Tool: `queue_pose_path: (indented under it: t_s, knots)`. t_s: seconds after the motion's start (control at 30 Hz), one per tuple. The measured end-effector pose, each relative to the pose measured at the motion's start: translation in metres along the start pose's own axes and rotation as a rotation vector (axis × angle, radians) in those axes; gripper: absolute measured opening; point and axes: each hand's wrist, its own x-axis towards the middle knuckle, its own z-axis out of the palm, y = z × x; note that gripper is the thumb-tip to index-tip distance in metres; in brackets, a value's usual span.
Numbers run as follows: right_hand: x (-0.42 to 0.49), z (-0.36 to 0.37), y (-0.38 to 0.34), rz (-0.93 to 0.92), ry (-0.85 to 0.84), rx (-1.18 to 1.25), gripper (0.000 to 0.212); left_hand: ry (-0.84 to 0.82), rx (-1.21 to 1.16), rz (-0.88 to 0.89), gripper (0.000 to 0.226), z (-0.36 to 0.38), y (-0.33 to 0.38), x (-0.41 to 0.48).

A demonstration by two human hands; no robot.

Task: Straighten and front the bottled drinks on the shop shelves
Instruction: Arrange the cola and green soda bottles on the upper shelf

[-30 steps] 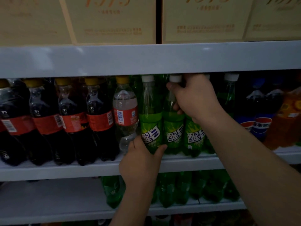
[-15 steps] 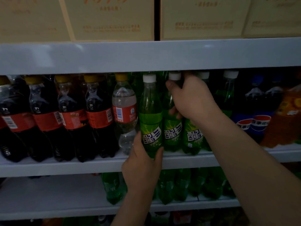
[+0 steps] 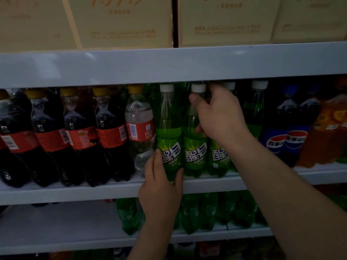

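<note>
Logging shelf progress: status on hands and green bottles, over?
Left hand grips first green bottle low. Right hand wraps third green bottle up high, thumb against second green bottle. Clear bottle crowds the left; shelf above close overhead.

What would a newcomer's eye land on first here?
Two bare hands work at the middle shelf: the left hand grips the base of a white-capped green plastic bottle, the right hand holds the neighbouring green bottles near their necks. Dark cola bottles with red labels stand to their left.
</note>
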Motion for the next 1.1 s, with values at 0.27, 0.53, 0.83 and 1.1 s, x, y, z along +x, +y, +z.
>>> queue_pose_path:
  t_s: [0.27, 0.53, 0.83, 1.1]
  knots:
    - [0.003, -0.002, -0.002, 0.002, -0.065, -0.044, 0.02, -0.024, -0.047, -0.013, 0.083, 0.007, -0.001, -0.005]
    - [0.005, 0.004, -0.004, -0.021, -0.004, -0.189, 0.026, -0.036, -0.071, -0.024, 0.084, 0.013, 0.0, -0.003]
    - [-0.014, 0.016, 0.01, -0.067, 0.086, -0.339, 0.035, -0.02, -0.096, -0.04, 0.088, 0.016, -0.003, -0.005]
    - [-0.003, 0.011, 0.01, -0.108, 0.065, -0.366, 0.029, -0.016, -0.119, -0.022, 0.087, 0.014, -0.002, -0.007]
